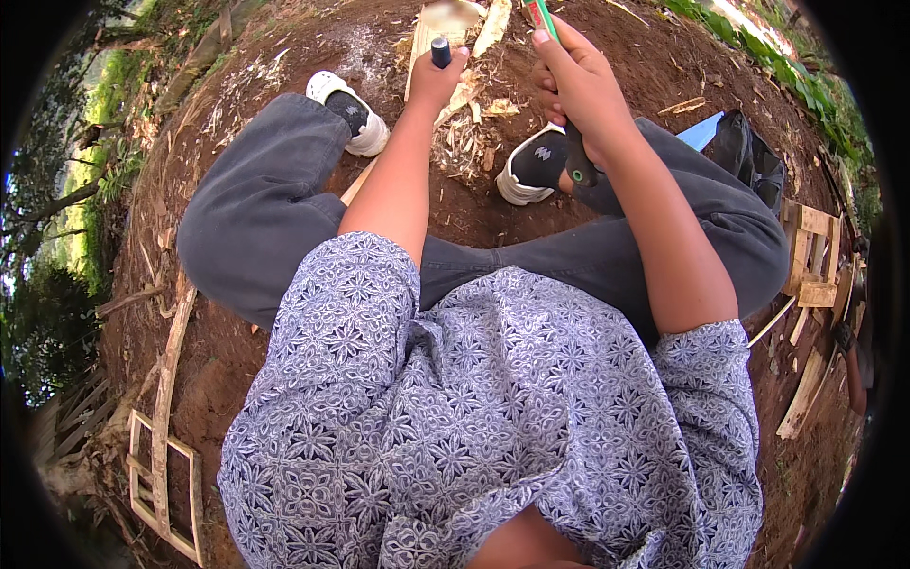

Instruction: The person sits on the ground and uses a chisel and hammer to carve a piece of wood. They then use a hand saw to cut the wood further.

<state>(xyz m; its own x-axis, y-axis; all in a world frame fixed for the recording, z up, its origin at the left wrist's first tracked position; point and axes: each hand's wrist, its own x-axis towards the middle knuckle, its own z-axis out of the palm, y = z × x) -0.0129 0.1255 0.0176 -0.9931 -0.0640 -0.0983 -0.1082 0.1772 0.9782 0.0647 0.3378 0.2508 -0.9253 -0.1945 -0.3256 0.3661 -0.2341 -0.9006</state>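
My left hand (pixel 436 83) is closed in a fist around an upright tool, whose dark blue, round handle end (pixel 441 51) pokes out above the thumb, like a chisel's; its lower part is hidden. Beyond that fist lies a pale wooden board (pixel 427 38), partly blurred at the top edge. Raised to the right, my right hand (pixel 578 85) grips a long green-and-black hammer-like handle (pixel 580 163). The green shaft runs out of the picture at the top, so its head is not visible. Split wood pieces (pixel 493 27) lie between the two hands.
My feet in white clogs (pixel 374 137) flank wood chips (pixel 460 152) on brown soil. A wooden frame (pixel 194 474) with a long stick lies at left. Right are a black bag (pixel 744 147), a small wooden frame (pixel 811 248) and loose planks (pixel 804 394). Plants border the ground.
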